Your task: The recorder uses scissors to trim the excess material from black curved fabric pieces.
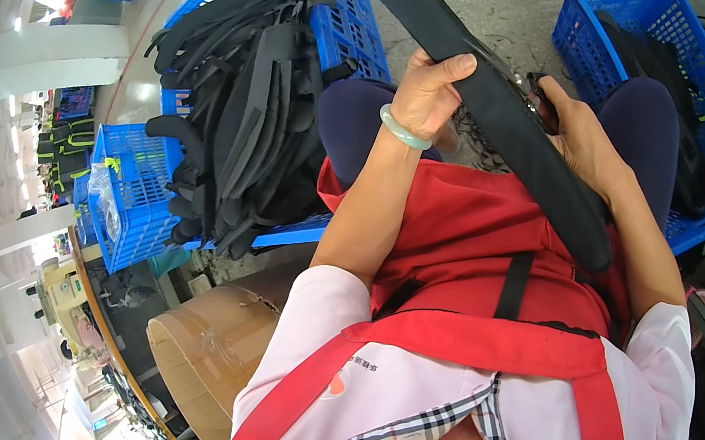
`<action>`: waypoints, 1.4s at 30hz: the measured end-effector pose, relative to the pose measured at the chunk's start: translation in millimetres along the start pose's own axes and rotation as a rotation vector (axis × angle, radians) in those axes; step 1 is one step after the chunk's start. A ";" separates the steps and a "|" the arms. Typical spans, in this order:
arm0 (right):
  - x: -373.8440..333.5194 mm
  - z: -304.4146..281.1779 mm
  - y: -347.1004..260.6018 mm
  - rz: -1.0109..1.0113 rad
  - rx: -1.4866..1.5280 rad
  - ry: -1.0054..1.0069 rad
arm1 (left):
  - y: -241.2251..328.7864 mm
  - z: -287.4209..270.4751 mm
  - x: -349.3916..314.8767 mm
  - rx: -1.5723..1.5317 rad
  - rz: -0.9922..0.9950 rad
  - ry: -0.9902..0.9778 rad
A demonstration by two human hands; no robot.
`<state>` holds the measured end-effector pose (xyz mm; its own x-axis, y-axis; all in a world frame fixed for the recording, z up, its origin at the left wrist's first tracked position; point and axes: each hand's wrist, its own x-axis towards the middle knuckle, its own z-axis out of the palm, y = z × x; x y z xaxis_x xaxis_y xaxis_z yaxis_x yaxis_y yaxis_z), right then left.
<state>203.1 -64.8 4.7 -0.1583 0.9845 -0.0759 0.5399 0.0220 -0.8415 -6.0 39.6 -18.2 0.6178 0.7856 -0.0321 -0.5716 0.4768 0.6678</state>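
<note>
A long black padded strap (505, 115) stretches from the top of the view across my lap, its rounded end lying over the red apron (463, 229). My left hand (430, 93) grips it, thumb on top and fingers underneath. Beside its right edge my right hand (585, 138) is closed around a pair of scissors (535, 101) with dark handles and a shiny metal pivot. The blades lie along the strap's edge and are partly hidden, so I cannot tell whether they touch it.
On my left, a heap of black padded straps (250, 110) overflows a blue plastic crate (348, 24). Another blue crate (132, 202) stands nearer, close to a cardboard box (212, 336). At the right, a blue crate (703, 185) holds black pieces, beside my knee.
</note>
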 end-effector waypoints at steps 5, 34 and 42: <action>1.8 7.6 5.6 -0.032 0.091 0.038 | -1.7 5.5 -0.6 -0.040 0.010 0.001; 1.8 4.8 -5.9 0.014 0.010 0.000 | 18.1 2.5 3.0 -0.081 0.025 0.031; 4.1 17.7 -10.2 -0.004 -0.040 0.124 | 10.1 8.4 1.9 0.004 0.067 0.083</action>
<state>182.3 -64.1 3.5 -0.0582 0.9983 -0.0033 0.5723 0.0307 -0.8195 -6.1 42.6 -5.3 0.5314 0.8458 -0.0481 -0.6078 0.4202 0.6738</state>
